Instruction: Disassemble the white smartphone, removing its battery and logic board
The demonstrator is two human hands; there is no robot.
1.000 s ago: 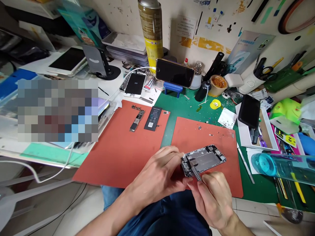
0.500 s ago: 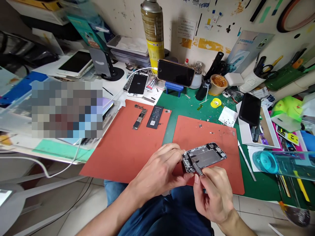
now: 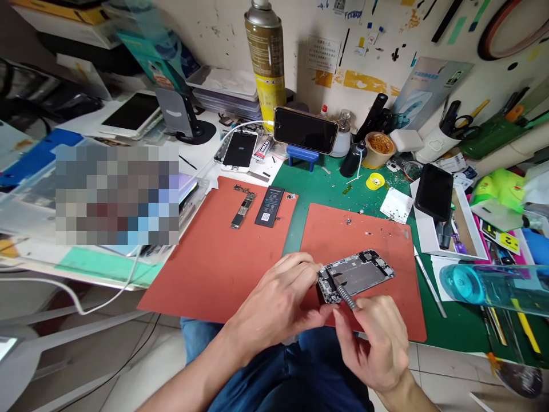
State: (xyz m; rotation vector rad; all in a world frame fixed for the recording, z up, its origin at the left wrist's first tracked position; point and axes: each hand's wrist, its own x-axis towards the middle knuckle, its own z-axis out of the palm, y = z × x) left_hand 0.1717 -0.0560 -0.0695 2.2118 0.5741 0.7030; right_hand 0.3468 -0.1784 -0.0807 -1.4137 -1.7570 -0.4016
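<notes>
An opened phone housing lies on the right red mat, its bare insides facing up. My left hand grips the housing's near left end with curled fingers. My right hand pinches a thin metal screwdriver, whose tip rests inside the housing near its left end. On the left red mat lie a logic board and a black battery, both well away from my hands.
A phone stands on a blue stand at the back, beside a tall spray can. A screen assembly lies left of it. A blue transparent bottle lies at right; tools, boxes and a tablet crowd the edges.
The view has shifted slightly. My right hand has turned a little on the screwdriver; the housing and my left hand stay in place.
</notes>
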